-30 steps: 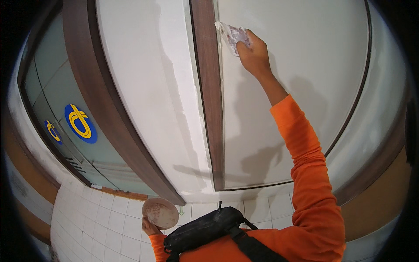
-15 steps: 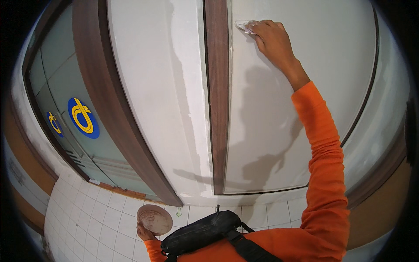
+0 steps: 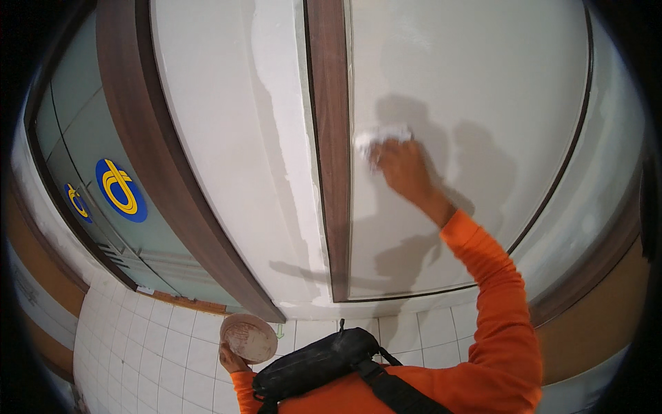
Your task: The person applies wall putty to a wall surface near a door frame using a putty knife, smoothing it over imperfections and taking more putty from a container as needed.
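Note:
In my right hand (image 3: pixel 405 169) is a flat, white-smeared putty scraper (image 3: pixel 387 134), blurred by motion. My fingers are closed round it, and it is at the pale wall panel (image 3: pixel 476 90), just right of a dark brown wooden strip (image 3: pixel 329 138). Whether its edge touches the panel I cannot tell. Low on the left, my left hand (image 3: pixel 231 358) grips the rim of a round, shallow brownish bowl (image 3: pixel 249 339). Pale residue coats the inside of the bowl, which is tilted so that its inside shows.
A black bag (image 3: pixel 317 366) hangs across my body on a strap. Left of the panel stands a white wall with patchy filler (image 3: pixel 234 124), then a brown door frame (image 3: pixel 148 138) and a glass door (image 3: pixel 76 124). White tiles (image 3: pixel 172 345) cover the floor.
My right hand has come down the panel with the scraper, which has turned and now blurs. The bowl has shifted slightly and tilts differently. The whole view has moved a little.

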### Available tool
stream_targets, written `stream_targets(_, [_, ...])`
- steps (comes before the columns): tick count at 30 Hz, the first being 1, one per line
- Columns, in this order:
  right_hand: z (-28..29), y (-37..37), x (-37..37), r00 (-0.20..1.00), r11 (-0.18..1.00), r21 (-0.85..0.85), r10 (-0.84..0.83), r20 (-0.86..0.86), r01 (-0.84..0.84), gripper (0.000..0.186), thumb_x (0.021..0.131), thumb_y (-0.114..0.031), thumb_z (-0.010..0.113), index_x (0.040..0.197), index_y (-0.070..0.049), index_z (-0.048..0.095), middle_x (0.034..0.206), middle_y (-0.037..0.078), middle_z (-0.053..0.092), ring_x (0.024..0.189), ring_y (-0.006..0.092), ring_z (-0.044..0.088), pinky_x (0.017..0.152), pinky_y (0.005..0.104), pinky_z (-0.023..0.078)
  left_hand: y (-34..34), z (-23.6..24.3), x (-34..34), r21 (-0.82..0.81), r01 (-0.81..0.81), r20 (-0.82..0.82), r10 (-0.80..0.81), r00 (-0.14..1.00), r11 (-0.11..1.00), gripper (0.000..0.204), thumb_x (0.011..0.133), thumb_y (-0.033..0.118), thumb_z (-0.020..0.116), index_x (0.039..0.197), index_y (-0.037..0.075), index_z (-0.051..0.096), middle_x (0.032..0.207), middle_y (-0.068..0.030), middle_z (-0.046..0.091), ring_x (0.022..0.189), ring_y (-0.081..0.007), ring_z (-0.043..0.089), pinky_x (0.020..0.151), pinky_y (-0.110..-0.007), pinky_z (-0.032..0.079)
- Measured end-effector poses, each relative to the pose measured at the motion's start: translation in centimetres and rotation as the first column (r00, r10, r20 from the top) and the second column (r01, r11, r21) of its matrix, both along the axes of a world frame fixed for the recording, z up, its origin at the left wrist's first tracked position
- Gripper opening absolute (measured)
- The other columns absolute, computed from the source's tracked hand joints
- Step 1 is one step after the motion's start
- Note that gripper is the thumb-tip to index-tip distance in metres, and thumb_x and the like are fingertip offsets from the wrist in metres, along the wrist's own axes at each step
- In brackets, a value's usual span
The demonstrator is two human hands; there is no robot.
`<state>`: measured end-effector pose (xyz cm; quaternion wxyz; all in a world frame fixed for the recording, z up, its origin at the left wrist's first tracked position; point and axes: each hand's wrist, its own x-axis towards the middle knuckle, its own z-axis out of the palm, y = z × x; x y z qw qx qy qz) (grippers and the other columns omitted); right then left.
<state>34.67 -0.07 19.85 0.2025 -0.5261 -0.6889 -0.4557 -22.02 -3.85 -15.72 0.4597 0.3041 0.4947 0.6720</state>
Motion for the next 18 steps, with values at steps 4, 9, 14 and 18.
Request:
stream_targets(4, [-10.5, -1.6, 0.7, 0.999, 0.978, -0.209, 0.012, 0.043, -0.003, 0.026, 0.088, -0.013, 0.056, 0.108, -0.015, 0.073, 0.122, 0.001, 0.066, 0.117, 0.0209, 0.058, 0.103, 0.0447, 0.038, 1.5, -0.2, 0.4, 0.019, -0.003, -0.047, 0.004, 0.999, 1.0, 0.048, 0.097, 0.04, 0.053, 0.12, -0.002, 0.06, 0.111, -0.0134, 0.064, 0.098, -0.0253, 0.063, 0.084, -0.038, 0.054])
stream_targets(9, [4.8, -0.5, -0.4, 0.997, 0.99, 0.116, -0.076, -0.024, 0.078, 0.016, 0.089, -0.017, 0.057, 0.095, -0.012, 0.071, 0.093, 0.005, 0.068, 0.097, 0.022, 0.061, 0.083, 0.0457, 0.043, 1.6, 1.3, -1.8, 0.089, -0.018, -0.121, 0.028, 0.992, 0.996, 0.053, 0.1, 0.041, 0.052, 0.122, -0.006, 0.058, 0.115, -0.0165, 0.063, 0.099, -0.0276, 0.064, 0.085, -0.038, 0.054])
stream_targets(14, [24.8, -0.3, 1.6, 0.996, 0.897, 0.432, 0.068, 0.064, -0.089, 0.029, 0.088, -0.009, 0.056, 0.115, -0.011, 0.068, 0.108, 0.007, 0.069, 0.106, 0.0275, 0.06, 0.092, 0.0435, 0.042, 1.0, 2.2, 0.9, 0.093, -0.096, -0.037, 0.1, 0.994, 0.991, 0.051, 0.099, 0.041, 0.049, 0.12, -0.005, 0.06, 0.112, -0.0157, 0.063, 0.1, -0.0273, 0.064, 0.085, -0.039, 0.054])
stream_targets(18, [30.3, 0.5, 2.7, 0.993, 0.888, 0.452, 0.033, 0.111, -0.081, 0.034, 0.086, -0.008, 0.058, 0.119, -0.01, 0.067, 0.117, 0.006, 0.069, 0.11, 0.0261, 0.06, 0.095, 0.0429, 0.042, -0.1, 0.1, 1.8, 0.025, -0.126, 0.061, 0.125, 0.99, 0.992, 0.049, 0.098, 0.04, 0.049, 0.116, -0.004, 0.061, 0.108, -0.0151, 0.064, 0.098, -0.0267, 0.064, 0.082, -0.038, 0.055])
